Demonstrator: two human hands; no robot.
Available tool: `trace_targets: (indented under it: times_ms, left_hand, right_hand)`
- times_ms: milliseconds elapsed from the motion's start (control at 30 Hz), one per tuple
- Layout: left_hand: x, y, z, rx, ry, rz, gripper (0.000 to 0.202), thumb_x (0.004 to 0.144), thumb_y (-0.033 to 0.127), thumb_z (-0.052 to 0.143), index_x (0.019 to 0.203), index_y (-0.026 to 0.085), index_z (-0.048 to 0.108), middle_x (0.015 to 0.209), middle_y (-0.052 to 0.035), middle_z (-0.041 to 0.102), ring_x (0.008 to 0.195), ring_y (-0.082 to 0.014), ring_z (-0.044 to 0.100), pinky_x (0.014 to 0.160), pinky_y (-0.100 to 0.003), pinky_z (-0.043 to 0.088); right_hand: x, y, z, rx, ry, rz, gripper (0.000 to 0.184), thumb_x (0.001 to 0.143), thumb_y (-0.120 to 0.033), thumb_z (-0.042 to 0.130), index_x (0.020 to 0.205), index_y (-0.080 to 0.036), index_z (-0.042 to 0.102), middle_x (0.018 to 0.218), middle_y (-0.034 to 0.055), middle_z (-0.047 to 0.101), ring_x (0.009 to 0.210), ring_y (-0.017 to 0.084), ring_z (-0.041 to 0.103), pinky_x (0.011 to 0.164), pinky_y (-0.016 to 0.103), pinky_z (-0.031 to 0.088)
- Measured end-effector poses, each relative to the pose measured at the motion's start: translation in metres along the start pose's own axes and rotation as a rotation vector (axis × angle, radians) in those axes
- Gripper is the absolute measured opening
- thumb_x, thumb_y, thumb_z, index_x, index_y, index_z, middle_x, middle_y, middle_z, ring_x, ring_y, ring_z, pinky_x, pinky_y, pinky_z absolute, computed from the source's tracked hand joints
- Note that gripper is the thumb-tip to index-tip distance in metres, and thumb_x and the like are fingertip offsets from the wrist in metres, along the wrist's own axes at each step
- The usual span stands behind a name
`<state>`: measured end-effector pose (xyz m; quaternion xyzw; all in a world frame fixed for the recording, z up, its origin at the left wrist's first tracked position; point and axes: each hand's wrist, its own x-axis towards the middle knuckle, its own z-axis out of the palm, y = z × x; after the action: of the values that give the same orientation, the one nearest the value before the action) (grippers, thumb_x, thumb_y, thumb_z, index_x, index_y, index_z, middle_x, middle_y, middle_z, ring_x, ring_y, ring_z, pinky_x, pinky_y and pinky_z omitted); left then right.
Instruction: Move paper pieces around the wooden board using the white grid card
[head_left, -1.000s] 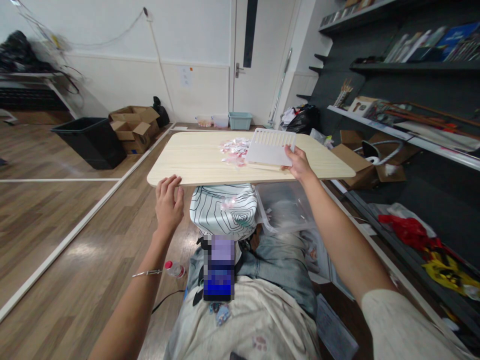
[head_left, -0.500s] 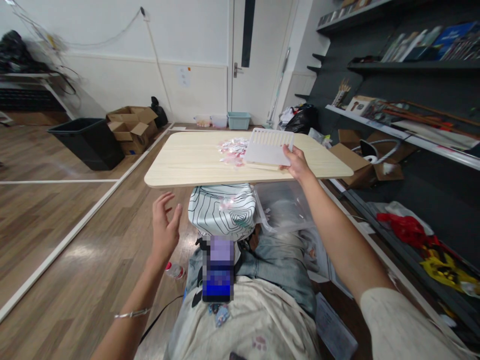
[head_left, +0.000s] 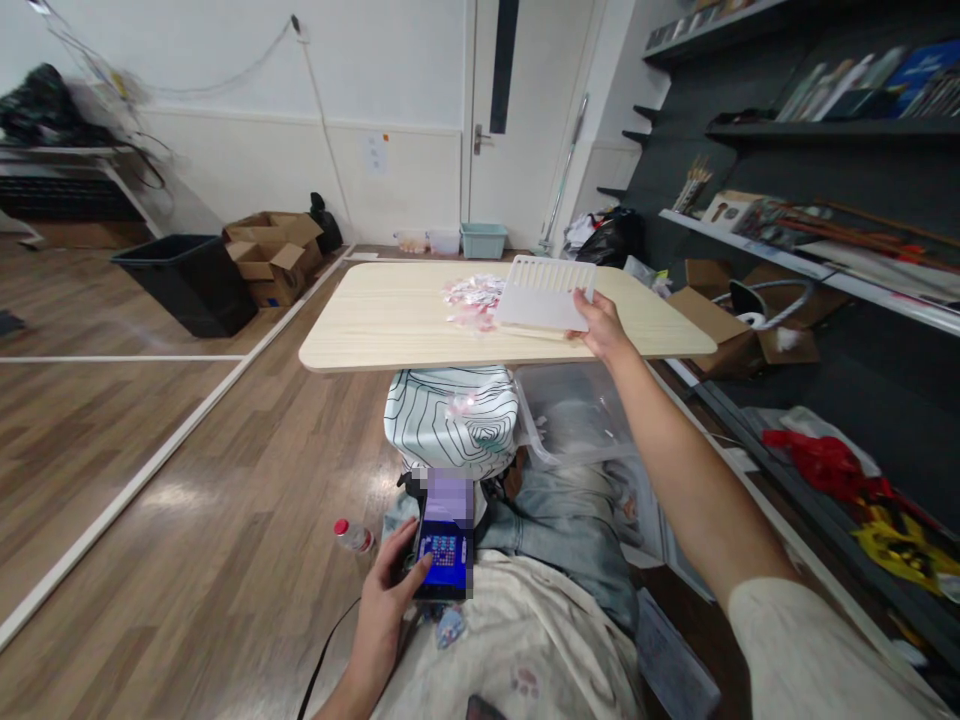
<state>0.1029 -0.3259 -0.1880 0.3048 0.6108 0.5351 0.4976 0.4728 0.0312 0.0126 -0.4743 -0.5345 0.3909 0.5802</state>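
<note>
White slotted panel [head_left: 541, 303] tilted over the table [head_left: 390, 310], right of centre, pinched by the right hand [head_left: 600, 325]; a loose grip could drop it onto the scraps [head_left: 474, 290] just left. The left hand [head_left: 384, 592] touches the phone [head_left: 450, 573] on the lap, hold unclear; a nudge might slide it. Bare tabletop runs left to the edge.

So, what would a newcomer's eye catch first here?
Probably the white slotted panel in the right hand, held over the pale table beside a heap of red-and-white bits. Next, the phone with its bright blue screen at the person's lap, the left hand touching its left side. Then the vivid red bundle low at the right.
</note>
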Motion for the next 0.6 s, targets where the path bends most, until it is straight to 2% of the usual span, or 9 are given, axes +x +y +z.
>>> trace_targets:
  times_ms: [100,300,467,600]
  left_hand:
    - [0.0052,-0.0017,0.001,0.007,0.006,-0.027,0.077,0.058,0.067,0.102,0.12,0.024,0.089,0.148,-0.0155,0.079,0.153,-0.0452,0.063,0.134,-0.058,0.045]
    - [0.0047,-0.0031,0.0019,0.051,0.003,0.019,0.073,0.061,0.065,0.101,0.12,0.024,0.088,0.148,-0.0157,0.079,0.151,-0.0432,0.065,0.134,-0.057,0.044]
    - [0.0062,-0.0013,0.0021,0.066,0.003,0.025,0.072,0.061,0.071,0.099,0.115,0.024,0.088,0.149,-0.0163,0.078,0.151,-0.0442,0.064,0.134,-0.058,0.043]
    - [0.0067,-0.0017,0.0008,0.064,-0.012,0.002,0.075,0.064,0.076,0.096,0.118,0.025,0.088,0.15,-0.0157,0.077,0.151,-0.0443,0.064,0.131,-0.056,0.047]
  right_hand:
    - [0.0,0.0002,-0.0009,-0.001,-0.011,0.003,0.067,0.075,-0.081,0.091,0.107,-0.029,0.064,0.094,0.0033,0.071,0.086,0.024,0.07,0.047,0.026,0.054]
    - [0.0021,0.0034,-0.0027,0.0,-0.003,-0.003,0.067,0.077,-0.081,0.091,0.11,-0.028,0.067,0.098,0.0048,0.074,0.09,0.026,0.074,0.05,0.028,0.058]
    - [0.0033,0.0057,-0.004,0.002,-0.002,-0.005,0.067,0.077,-0.081,0.091,0.112,-0.028,0.069,0.1,0.0059,0.076,0.092,0.028,0.076,0.051,0.029,0.058]
    - [0.0034,0.0054,-0.0039,0.007,-0.007,-0.02,0.068,0.077,-0.081,0.092,0.111,-0.027,0.069,0.096,0.0046,0.075,0.089,0.027,0.075,0.049,0.028,0.058]
